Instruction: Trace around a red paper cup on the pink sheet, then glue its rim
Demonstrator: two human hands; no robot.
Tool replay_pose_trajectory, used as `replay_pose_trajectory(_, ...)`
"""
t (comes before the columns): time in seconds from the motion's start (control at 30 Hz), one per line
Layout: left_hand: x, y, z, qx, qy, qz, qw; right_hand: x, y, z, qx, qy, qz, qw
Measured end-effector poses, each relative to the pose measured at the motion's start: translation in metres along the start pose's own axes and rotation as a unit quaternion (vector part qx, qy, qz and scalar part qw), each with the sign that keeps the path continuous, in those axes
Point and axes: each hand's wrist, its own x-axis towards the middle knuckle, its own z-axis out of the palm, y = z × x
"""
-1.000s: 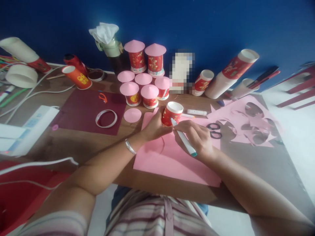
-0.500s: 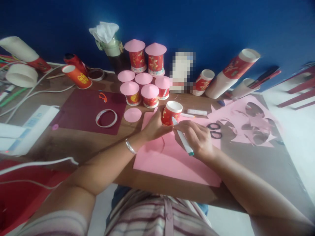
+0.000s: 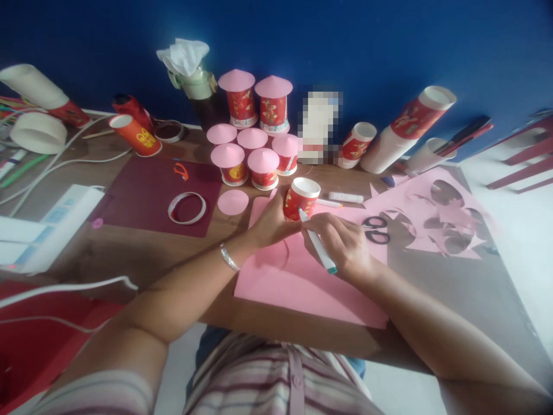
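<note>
partly hidden red cup [image 3: 297, 201] held in left hand [image 3: 275, 222], marker [image 3: 320, 250] pinched in right hand [image 3: 340, 242], tip [image 3: 301, 212] blurred

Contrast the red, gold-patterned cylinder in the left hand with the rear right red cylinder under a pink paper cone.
The held cylinder shows a white rim; the coned cylinder wears a cone. The left hand grips the held cylinder; the coned cylinder stands untouched. Both are red.
</note>
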Motion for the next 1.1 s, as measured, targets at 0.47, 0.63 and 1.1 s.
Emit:
replay_pose_trajectory(0.47, 0.0, 0.013, -0.004, -0.057, 0.016, -0.071, 0.996, 0.0, -0.002, -0.001, 0.019, 0.034, -0.032, 0.999)
replay_pose_trajectory(0.63, -0.001, 0.014, -0.006, -0.125, 0.007, -0.072, 0.99, -0.001, 0.0, -0.002, 0.028, 0.045, -0.032, 0.998)
replay_pose_trajectory(1.1, 0.0, 0.009, -0.004, -0.128, 0.019, -0.08, 0.988, -0.006, 0.003, 0.002, 0.056, 0.067, 0.005, 0.996)
